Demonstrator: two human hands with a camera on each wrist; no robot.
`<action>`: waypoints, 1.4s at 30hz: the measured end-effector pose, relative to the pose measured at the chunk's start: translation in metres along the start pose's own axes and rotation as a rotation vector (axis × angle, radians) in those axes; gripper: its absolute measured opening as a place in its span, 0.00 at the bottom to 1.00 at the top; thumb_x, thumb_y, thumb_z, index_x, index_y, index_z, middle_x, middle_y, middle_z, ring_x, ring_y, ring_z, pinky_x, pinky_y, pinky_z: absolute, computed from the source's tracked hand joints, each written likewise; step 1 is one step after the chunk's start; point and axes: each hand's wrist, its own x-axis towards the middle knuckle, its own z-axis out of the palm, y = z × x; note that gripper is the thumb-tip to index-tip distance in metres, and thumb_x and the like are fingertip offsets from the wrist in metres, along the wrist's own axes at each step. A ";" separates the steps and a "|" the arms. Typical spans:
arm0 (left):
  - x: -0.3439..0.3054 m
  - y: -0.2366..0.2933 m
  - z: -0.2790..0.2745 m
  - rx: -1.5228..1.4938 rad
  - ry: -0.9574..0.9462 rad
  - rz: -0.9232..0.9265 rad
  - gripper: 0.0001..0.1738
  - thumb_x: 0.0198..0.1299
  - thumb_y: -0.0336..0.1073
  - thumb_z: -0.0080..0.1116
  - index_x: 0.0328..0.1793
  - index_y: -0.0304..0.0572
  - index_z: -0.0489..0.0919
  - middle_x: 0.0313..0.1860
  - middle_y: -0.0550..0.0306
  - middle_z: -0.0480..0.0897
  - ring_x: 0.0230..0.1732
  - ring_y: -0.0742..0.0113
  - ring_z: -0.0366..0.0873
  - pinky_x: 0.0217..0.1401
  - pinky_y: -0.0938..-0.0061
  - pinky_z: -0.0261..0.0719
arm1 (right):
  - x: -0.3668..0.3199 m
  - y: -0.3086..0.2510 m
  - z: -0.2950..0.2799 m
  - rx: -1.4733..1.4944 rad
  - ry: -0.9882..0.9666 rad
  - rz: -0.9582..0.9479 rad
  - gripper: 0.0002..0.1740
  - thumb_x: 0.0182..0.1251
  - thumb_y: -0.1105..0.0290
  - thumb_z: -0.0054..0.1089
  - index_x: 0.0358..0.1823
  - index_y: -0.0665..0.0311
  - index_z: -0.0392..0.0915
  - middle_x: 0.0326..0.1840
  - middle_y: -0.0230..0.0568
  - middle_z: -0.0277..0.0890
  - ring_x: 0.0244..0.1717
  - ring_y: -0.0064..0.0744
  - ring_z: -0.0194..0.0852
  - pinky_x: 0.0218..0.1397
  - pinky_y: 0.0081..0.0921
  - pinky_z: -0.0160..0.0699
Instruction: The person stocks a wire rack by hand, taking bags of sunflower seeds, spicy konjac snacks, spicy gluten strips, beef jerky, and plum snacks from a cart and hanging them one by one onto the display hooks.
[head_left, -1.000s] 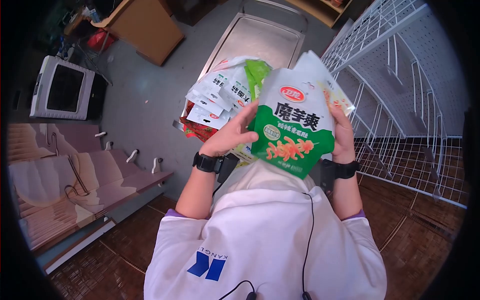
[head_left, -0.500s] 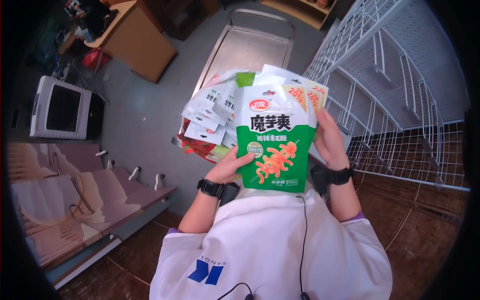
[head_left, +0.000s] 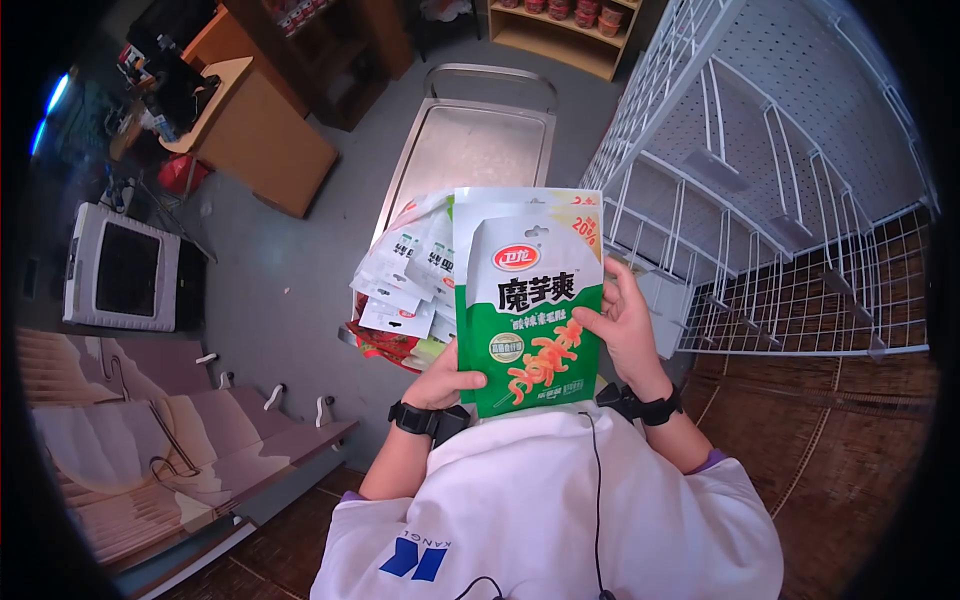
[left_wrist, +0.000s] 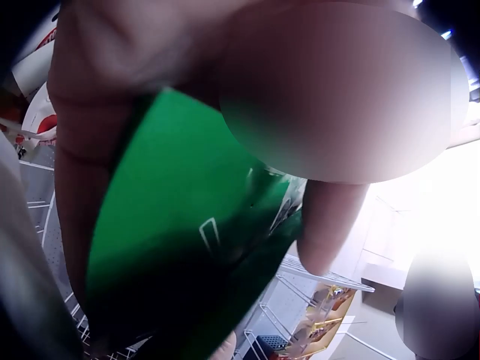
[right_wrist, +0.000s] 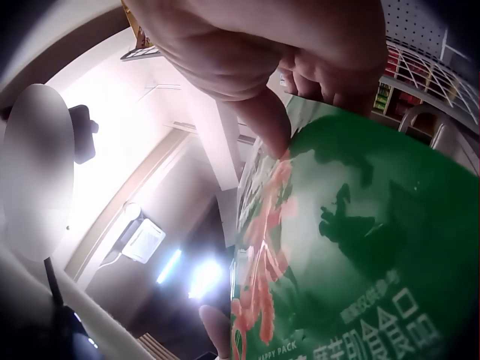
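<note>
Held upright in front of the body in the head view is a stack of green-and-white snack packets (head_left: pixel 545 340), with shrimp-coloured pieces printed on the front one. Another packet's white top (head_left: pixel 475 205) shows just behind it. My left hand (head_left: pixel 440 383) grips the lower left side, its thumb on the front face. On the right edge, my right hand (head_left: pixel 628 325) pinches the packets with the thumb in front and fingers behind. The left wrist view has the green packet (left_wrist: pixel 172 195) between thumb and fingers. Up close in the right wrist view, the thumb presses the packet (right_wrist: pixel 360 217).
Behind the held stack, a pile of white and red snack packets (head_left: pixel 395 290) lies on a metal trolley (head_left: pixel 470 150). A white wire rack (head_left: pixel 760 200) with pegboard stands on the right. At left are a hooked board (head_left: pixel 200 430) and a desk (head_left: pixel 255 135).
The packets, fanned and tilted earlier, now stand nearly flush with each other. Both hands have moved lower with them, and the right thumb has come onto the front face.
</note>
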 end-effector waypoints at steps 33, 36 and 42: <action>0.003 -0.016 0.009 0.025 0.246 0.142 0.27 0.69 0.44 0.41 0.69 0.41 0.55 0.63 0.52 0.67 0.61 0.58 0.68 0.61 0.60 0.70 | -0.004 -0.020 -0.023 -0.152 -0.010 -0.243 0.08 0.63 0.79 0.55 0.37 0.64 0.64 0.35 0.30 0.70 0.39 0.14 0.69 0.42 0.16 0.71; 0.008 -0.011 0.027 0.083 0.200 0.187 0.26 0.69 0.45 0.41 0.68 0.40 0.56 0.64 0.53 0.67 0.61 0.58 0.67 0.62 0.61 0.69 | 0.000 -0.051 -0.045 -0.001 0.083 -0.411 0.09 0.64 0.80 0.52 0.39 0.62 0.61 0.36 0.28 0.68 0.38 0.13 0.65 0.42 0.13 0.67; 0.005 -0.017 0.022 -0.028 0.251 0.165 0.24 0.69 0.40 0.42 0.68 0.41 0.57 0.63 0.53 0.66 0.60 0.60 0.68 0.61 0.62 0.71 | 0.013 -0.129 -0.067 0.088 0.404 -0.706 0.10 0.64 0.80 0.50 0.42 0.62 0.60 0.41 0.33 0.70 0.42 0.17 0.66 0.48 0.17 0.68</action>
